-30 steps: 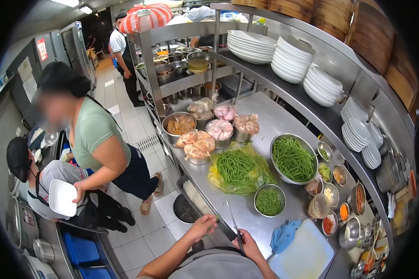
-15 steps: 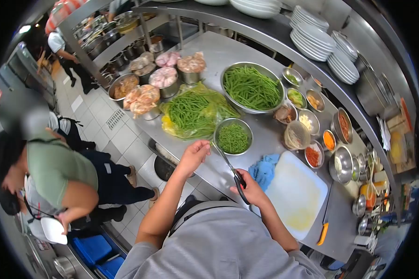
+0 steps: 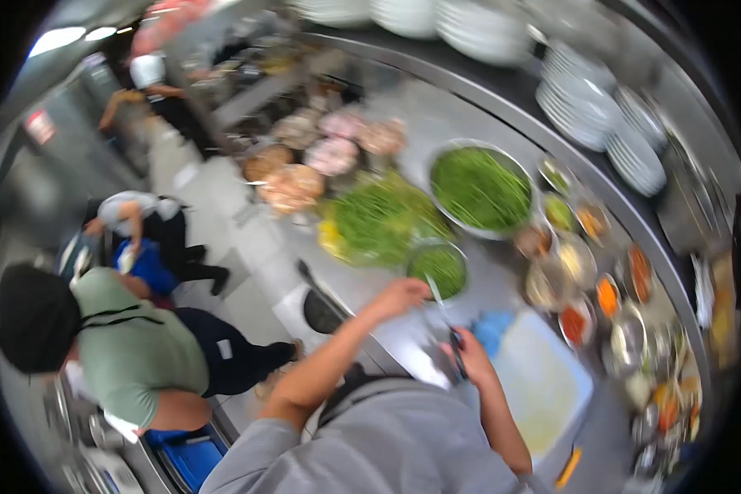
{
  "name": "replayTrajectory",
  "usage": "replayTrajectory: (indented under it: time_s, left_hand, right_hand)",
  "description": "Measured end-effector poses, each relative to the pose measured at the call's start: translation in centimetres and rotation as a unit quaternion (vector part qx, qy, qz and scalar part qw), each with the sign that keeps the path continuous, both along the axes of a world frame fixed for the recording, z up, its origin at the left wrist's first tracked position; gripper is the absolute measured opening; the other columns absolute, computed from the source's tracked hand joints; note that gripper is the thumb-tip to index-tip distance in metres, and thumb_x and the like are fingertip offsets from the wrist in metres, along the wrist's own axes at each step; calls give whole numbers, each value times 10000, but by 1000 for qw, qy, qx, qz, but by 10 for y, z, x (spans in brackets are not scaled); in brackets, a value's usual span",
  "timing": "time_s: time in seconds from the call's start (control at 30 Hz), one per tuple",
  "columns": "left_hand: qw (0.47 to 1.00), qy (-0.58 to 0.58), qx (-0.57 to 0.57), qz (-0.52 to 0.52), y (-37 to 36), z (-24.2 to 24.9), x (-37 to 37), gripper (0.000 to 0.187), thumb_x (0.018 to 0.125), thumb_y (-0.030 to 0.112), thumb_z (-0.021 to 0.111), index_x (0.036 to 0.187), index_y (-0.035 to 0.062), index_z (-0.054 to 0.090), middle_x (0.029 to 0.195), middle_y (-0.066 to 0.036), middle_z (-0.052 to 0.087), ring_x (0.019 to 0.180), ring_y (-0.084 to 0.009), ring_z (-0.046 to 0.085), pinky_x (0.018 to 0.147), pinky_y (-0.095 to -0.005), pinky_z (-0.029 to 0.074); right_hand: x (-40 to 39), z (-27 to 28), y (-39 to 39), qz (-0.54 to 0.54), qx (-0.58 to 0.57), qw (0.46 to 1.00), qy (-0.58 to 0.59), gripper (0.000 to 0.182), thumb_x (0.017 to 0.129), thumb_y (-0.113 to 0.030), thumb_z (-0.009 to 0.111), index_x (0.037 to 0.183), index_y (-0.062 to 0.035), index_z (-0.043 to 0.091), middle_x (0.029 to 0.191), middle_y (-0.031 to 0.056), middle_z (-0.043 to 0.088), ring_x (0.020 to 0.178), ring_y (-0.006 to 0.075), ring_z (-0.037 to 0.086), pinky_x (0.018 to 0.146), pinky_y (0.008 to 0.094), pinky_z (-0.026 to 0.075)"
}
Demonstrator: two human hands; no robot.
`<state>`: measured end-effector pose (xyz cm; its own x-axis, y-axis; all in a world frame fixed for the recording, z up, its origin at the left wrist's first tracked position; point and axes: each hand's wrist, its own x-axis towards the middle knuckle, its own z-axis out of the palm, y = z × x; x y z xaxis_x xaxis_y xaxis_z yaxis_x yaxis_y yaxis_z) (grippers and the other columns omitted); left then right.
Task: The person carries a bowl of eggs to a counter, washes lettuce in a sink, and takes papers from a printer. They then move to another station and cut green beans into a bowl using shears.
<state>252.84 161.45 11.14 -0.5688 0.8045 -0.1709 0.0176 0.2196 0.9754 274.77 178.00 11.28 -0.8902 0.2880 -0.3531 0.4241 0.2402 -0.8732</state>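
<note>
My right hand [image 3: 474, 361] grips a pair of scissors [image 3: 457, 341] by the black handles, and the blades point up to the small metal bowl [image 3: 464, 284] of finely cut green beans [image 3: 436, 267]. At that bowl's near left edge is my left hand [image 3: 405, 296], its fingers drawn together close to the blade tips. Blur hides what they pinch, if anything. Beyond lies an open yellowish plastic bag [image 3: 331, 240] of long green beans. A large metal bowl [image 3: 533, 206] behind holds more long green beans.
A white cutting board [image 3: 543, 383] and a blue cloth [image 3: 492, 329] lie right of my right hand, with a yellow-handled knife [image 3: 568, 468] beyond. Small ingredient bowls line the right side. Bagged food [image 3: 292, 188] sits back left. A co-worker in green [image 3: 144, 354] stands left.
The view has swung, so the counter appears farther right and lower, with blur. My left hand is closer to the small bowl. The co-worker in green has turned; another person shows more behind.
</note>
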Motion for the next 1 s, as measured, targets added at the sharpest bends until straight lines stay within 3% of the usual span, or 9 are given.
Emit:
replayTrajectory:
  time_s: [0.07, 0.13, 0.23, 0.43, 0.53, 0.6, 0.67, 0.8, 1.0]
  left_hand:
    - [999, 29, 33, 7, 12, -34, -13, 240, 986, 280, 617, 1082, 78, 704, 904, -24, 698, 782, -119, 614, 643, -310, 506]
    - [998, 29, -49, 10, 17, -7, -16, 222, 960, 250, 631, 1053, 63, 708, 791, -14, 670, 673, -115, 587, 593, -305, 488]
    - [999, 9, -30, 33, 14, -7, -17, 206, 930, 225, 627, 985, 54, 727, 717, -16, 643, 599, -123, 554, 526, -315, 459]
    - [996, -66, -56, 8, -11, 9, -11, 192, 941, 158, 587, 1096, 79, 668, 809, 7, 632, 611, -108, 544, 541, -287, 452]
    - [988, -151, -4, 24, -33, 8, -13, 246, 962, 142, 564, 1194, 78, 610, 895, 5, 625, 682, -114, 587, 591, -265, 473]
    - [968, -230, 74, 69, -50, 12, -11, 265, 991, 141, 546, 1249, 79, 566, 971, -6, 620, 827, -127, 631, 691, -272, 502]
    - [967, -218, 106, 84, -72, 20, -8, 256, 1004, 151, 545, 1250, 82, 562, 1015, -18, 629, 893, -134, 634, 742, -290, 508]
    - [946, -229, 163, 163, -125, 22, 4, 249, 1030, 183, 547, 1262, 92, 527, 1144, -56, 649, 1023, -166, 641, 844, -350, 521]
    - [878, -279, 230, 315, -189, 21, 36, 185, 1045, 163, 523, 1208, 103, 461, 1163, -117, 663, 1085, -226, 656, 908, -364, 539]
  right_hand:
    - [-11, -10, 7, -18, -126, 991, -38, 548, 886, -256, 779, 1332, -53, 534, 742, 33, 588, 607, 128, 554, 538, 282, 450]
    - [-15, -8, 4, -42, -159, 986, -18, 467, 910, -214, 736, 1312, -104, 526, 667, -6, 536, 478, 88, 466, 399, 244, 362]
    - [-17, 4, -1, -57, -162, 984, -40, 430, 922, -190, 710, 1300, -98, 527, 659, -3, 536, 473, 90, 474, 390, 246, 377]
    - [-15, -3, -7, -68, -199, 978, -11, 433, 939, -190, 683, 1313, -68, 502, 655, 9, 530, 461, 99, 479, 371, 251, 378]
    - [-12, 7, -23, -88, -205, 975, 20, 425, 963, -194, 648, 1329, -59, 481, 659, 13, 521, 462, 102, 471, 381, 251, 388]
    - [-8, 8, -33, -81, -224, 971, 32, 415, 974, -195, 628, 1333, -57, 473, 667, 15, 521, 470, 103, 472, 391, 251, 396]
    - [-8, 10, -45, -76, -242, 966, 42, 406, 985, -196, 609, 1337, -54, 465, 676, 17, 520, 479, 104, 474, 401, 250, 404]
    - [-12, 13, -72, 3, -227, 973, 31, 388, 997, -184, 587, 1335, -52, 450, 710, 26, 534, 520, 119, 506, 440, 266, 438]
    - [-36, -7, -109, 141, -192, 971, 27, 405, 1001, -138, 578, 1363, -46, 422, 757, 48, 568, 593, 132, 555, 555, 285, 498]
